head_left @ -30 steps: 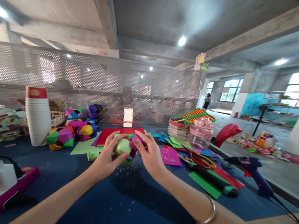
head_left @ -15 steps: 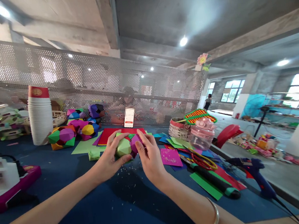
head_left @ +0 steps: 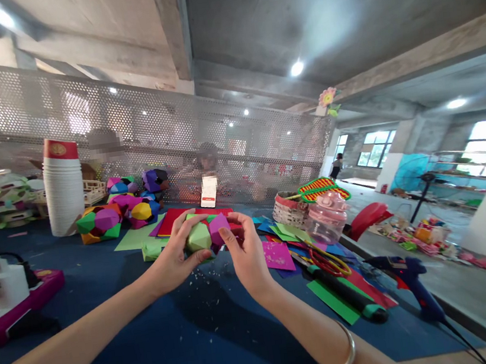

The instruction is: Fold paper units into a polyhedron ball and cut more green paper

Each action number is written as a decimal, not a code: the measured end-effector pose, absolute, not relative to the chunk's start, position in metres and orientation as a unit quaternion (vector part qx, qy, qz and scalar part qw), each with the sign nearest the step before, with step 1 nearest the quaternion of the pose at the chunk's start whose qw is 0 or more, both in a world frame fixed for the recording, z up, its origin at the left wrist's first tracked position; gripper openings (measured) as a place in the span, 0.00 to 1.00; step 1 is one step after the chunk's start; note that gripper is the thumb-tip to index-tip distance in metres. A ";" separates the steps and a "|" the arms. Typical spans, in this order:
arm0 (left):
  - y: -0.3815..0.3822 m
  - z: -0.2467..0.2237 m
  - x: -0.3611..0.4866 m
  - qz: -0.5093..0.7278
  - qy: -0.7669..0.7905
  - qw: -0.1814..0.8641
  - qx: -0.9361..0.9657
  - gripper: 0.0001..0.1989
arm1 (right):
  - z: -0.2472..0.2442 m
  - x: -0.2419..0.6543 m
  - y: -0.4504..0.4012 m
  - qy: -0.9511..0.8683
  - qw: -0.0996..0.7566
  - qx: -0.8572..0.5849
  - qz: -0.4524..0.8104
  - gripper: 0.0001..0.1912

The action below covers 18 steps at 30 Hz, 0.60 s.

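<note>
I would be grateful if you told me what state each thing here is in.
Left hand: closed around the paper ball
Right hand: pinching its purple part
Paper ball: held above the table
Phone: propped up, screen lit
Cups: nested, stacked
Pink-topped jar: upright, lid on
Power strip: plugs inserted

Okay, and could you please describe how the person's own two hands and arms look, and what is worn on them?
The left hand and right hand are bare, without gloves; no ring is discernible. Both forearms show no sleeve. A smooth, silver-coloured bangle circles the right forearm; none shows on the left.
</note>
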State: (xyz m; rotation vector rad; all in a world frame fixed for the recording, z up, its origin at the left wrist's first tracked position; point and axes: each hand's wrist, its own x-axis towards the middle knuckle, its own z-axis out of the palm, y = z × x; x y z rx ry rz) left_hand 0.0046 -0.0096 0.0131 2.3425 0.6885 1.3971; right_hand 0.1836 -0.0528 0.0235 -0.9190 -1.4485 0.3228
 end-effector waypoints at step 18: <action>-0.019 0.023 0.002 0.463 0.266 0.422 0.733 0.37 | 0.036 0.186 -0.065 -0.686 0.618 -0.380 0.048 0.20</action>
